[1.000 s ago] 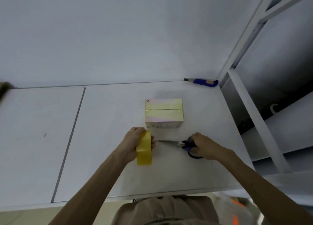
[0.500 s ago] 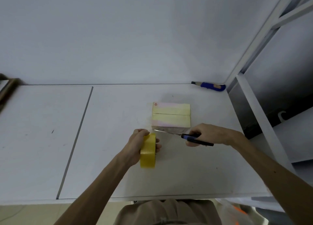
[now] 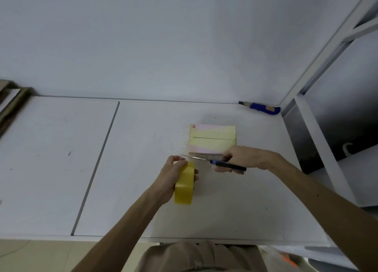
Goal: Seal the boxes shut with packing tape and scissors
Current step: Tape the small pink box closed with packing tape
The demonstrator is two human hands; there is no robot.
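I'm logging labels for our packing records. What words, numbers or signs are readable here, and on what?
Words or numbers: none readable.
On the box: a small red sign at its far left corner, too small to read.
On the yellow tape roll, scissors and blue utility knife: no print visible.

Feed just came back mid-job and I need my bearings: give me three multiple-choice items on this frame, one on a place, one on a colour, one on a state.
1. Where does the blue utility knife lie? A) on the shelf B) at the table's far right corner, by the wall C) on the floor
2. The tape roll gripped by the left hand is: A) yellow B) red C) black
3. The right hand: A) lies flat B) hangs idle C) grips the scissors
Key: B, it lies against the wall; A, plainly yellow; C, it curls round the handles.
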